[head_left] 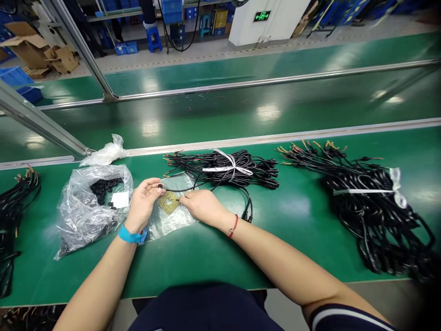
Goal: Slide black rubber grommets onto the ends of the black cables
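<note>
My left hand pinches a small round black part between thumb and fingertips. A black cable runs from beside that part toward the tied cable bundle. With closed fingers, my right hand grips a thin black cable end, its tip pointing left. Below and between both hands lies a yellowish square plate with a hole in its middle. Under the plate is a flat clear plastic bag on the green table.
At left, an open clear bag holds many small black parts and a white label. Behind it is a crumpled white bag. More cable bundles lie right and far left. A metal rail borders the table's back.
</note>
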Demonstrator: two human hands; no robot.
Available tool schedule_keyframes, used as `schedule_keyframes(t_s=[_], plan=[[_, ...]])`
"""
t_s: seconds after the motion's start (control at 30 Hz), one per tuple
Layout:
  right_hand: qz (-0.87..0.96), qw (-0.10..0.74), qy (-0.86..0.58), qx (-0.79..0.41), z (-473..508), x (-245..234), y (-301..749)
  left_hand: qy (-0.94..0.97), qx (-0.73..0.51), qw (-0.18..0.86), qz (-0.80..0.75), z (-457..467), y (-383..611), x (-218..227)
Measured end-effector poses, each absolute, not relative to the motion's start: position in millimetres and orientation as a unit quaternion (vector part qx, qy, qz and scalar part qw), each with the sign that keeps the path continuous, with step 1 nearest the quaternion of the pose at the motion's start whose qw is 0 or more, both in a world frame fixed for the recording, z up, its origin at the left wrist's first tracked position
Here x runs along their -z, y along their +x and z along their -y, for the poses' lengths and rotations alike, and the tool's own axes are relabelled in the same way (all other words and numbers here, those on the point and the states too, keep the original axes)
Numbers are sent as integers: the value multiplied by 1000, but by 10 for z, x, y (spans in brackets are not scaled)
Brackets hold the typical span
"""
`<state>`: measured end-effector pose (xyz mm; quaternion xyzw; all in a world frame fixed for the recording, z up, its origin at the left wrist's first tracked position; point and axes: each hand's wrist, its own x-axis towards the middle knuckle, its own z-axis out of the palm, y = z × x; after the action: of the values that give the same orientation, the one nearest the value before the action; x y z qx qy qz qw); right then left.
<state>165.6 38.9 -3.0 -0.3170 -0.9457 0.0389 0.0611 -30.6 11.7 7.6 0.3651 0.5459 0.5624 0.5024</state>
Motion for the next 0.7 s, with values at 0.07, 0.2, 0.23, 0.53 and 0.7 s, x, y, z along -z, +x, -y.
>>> schedule_keyframes(t_s=[0.07,0.2,0.23,0.53,0.7], plan=[[938,92,-331,-48,-387,31,1672,358,-566,501,-549,-117,-286,-79],[875,267,-383,-125,-350,26,1749,356,-580,494,-540,-87,-241,-64],[855,312,-387,-146,-335,21,1769,356,-586,490,-538,-76,-229,-63],[787,474,-359,-162,-250,-92,1782,253,-539,652,-469,-9,-135,-225],[792,471,-363,-141,-257,-90,1781,247,-522,678,-455,17,-124,-242]])
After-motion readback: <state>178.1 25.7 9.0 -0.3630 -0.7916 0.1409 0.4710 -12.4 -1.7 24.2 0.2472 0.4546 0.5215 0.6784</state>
